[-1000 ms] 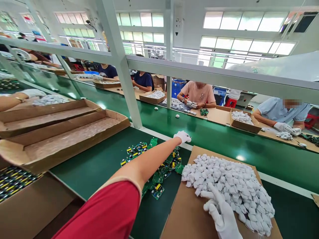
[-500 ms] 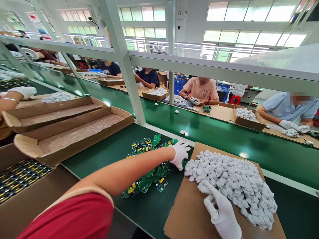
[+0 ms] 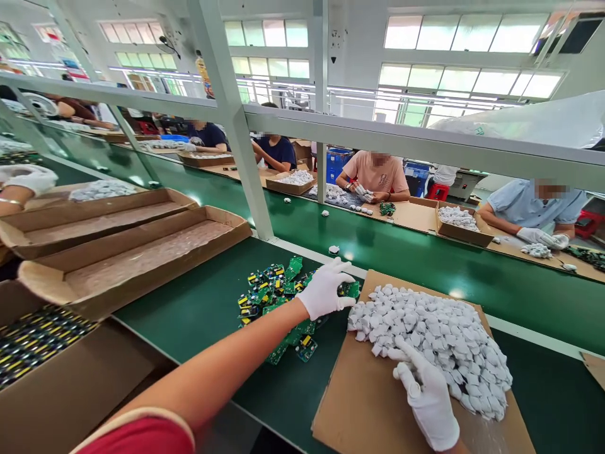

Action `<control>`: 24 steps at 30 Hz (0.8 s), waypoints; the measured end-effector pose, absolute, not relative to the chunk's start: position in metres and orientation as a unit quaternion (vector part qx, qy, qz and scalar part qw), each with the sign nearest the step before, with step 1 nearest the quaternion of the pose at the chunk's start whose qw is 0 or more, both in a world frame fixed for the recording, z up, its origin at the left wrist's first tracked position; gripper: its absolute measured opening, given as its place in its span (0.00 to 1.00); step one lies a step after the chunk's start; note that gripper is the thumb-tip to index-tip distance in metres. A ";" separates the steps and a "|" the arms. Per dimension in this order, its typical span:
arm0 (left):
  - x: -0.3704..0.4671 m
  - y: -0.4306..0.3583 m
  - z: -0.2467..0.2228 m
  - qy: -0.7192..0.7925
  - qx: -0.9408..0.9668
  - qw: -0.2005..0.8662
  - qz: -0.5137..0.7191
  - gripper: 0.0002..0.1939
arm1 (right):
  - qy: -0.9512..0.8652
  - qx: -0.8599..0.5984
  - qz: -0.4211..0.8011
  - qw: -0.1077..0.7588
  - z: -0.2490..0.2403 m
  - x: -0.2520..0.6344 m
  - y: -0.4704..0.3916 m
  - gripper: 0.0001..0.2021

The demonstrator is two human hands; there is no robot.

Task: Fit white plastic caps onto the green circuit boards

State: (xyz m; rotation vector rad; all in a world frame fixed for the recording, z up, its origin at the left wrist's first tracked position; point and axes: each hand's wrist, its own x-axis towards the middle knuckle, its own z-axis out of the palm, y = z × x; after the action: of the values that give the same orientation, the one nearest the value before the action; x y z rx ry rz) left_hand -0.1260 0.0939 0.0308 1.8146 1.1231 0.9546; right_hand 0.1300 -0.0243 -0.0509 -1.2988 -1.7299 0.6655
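My left hand point(image 3: 328, 291), in a white glove, reaches over a heap of green circuit boards point(image 3: 265, 290) with yellow and black components. One circuit board point(image 3: 350, 289) sits between its thumb and fingers, near the cardboard's corner. My right hand point(image 3: 428, 394), also gloved, is at the near edge of a large pile of small white pieces point(image 3: 430, 321). Its index finger and thumb are apart, with the fingertips against or just over the pieces; some fingers are curled out of sight. The pile lies on a flat cardboard sheet point(image 3: 347, 391).
Long cardboard trays point(image 3: 142, 265) lie to the left, beside a box of circuit boards point(image 3: 42, 343). Beyond a metal post point(image 3: 241, 126) runs a green conveyor belt point(image 3: 302, 227) carrying scattered white pieces. Several co-workers sit across it; a gloved hand point(image 3: 28, 178) shows at far left.
My left hand has shifted left and turned, and the circuit board between its fingers now shows. My right hand has drawn slightly right along the pile's edge. The view has shifted slightly.
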 end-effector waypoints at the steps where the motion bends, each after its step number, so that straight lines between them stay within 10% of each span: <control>1: -0.118 0.087 0.032 0.417 0.665 0.464 0.411 0.21 | -0.683 -0.521 0.269 0.435 -0.051 0.130 -0.024 0.17; 11: -0.018 -0.001 -0.014 0.075 0.433 0.891 0.116 0.35 | -0.499 -0.585 0.298 0.566 -0.039 0.142 -0.023 0.23; 24: -0.019 0.008 -0.048 -0.036 0.305 0.943 0.125 0.25 | -0.483 -0.586 0.331 0.560 -0.033 0.136 -0.017 0.21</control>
State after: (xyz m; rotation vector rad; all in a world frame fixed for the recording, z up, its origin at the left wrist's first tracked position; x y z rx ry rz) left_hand -0.0194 0.0081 -0.0480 0.6224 -0.0730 0.2546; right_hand 0.1363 -0.0170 -0.0328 -1.3819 -1.1374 0.7798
